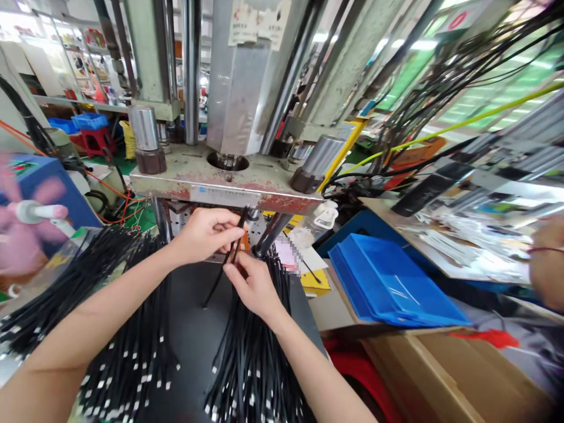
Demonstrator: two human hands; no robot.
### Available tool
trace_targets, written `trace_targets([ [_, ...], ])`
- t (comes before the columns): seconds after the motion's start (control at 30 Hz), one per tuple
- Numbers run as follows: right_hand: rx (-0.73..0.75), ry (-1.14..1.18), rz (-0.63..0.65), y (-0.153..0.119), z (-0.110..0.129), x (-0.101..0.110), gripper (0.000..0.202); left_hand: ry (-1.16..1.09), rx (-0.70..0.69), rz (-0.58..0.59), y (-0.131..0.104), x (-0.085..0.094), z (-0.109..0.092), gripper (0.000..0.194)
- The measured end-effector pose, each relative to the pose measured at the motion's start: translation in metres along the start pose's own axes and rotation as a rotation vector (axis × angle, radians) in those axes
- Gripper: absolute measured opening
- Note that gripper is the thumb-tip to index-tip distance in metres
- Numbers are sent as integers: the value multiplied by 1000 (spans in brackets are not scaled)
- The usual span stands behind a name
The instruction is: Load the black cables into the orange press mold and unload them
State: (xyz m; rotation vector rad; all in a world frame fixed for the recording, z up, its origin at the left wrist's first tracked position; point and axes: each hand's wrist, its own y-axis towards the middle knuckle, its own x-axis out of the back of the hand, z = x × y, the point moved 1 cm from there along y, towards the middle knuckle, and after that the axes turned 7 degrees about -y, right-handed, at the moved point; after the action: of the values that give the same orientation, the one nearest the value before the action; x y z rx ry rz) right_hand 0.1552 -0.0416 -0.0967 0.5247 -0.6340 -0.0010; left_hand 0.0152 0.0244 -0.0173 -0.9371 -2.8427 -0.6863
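Note:
Black cables with pale metallic ends lie in bundles on a dark tabletop (pixel 189 346). My left hand (pixel 210 234) pinches a thin black cable (pixel 215 289), whose lower part slants down to the left over the tabletop. Just below and to the right, my right hand (pixel 252 281) has its thumb and fingers closed on a black cable too; whether it is the same one I cannot tell. Under my right hand spreads one cable bundle (pixel 247 358). Another cable bundle (pixel 136 352) lies below my left forearm. Both hands are in front of the press plate (pixel 229 182).
The press's metal columns (pixel 191 76) rise ahead. At left a pink fan (pixel 30 211) is blurred. Blue plastic trays (pixel 392 288) and a cardboard box (pixel 440 370) stand at right. A clear bottle (pixel 324 217) is beside the press. Another person's hand (pixel 549 264) shows at the right edge.

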Motion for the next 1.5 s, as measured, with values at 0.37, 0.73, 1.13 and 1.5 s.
trace_targets([
  [0.37, -178, -122, -69, 75, -80, -16, 21, 449, -481, -149, 22, 11, 8, 17],
  [0.73, -183, -171, 41, 97, -93, -15, 11, 1097, -122, 459, -34, 13, 97, 40],
  [1.13, -368, -488, 25, 91, -92, -15, 14, 1082, 383, 357, 75, 33, 128, 55],
  [1.5, 12, -515, -23, 58, -80, -12, 17, 961, 272, 260, 47, 37, 125, 57],
])
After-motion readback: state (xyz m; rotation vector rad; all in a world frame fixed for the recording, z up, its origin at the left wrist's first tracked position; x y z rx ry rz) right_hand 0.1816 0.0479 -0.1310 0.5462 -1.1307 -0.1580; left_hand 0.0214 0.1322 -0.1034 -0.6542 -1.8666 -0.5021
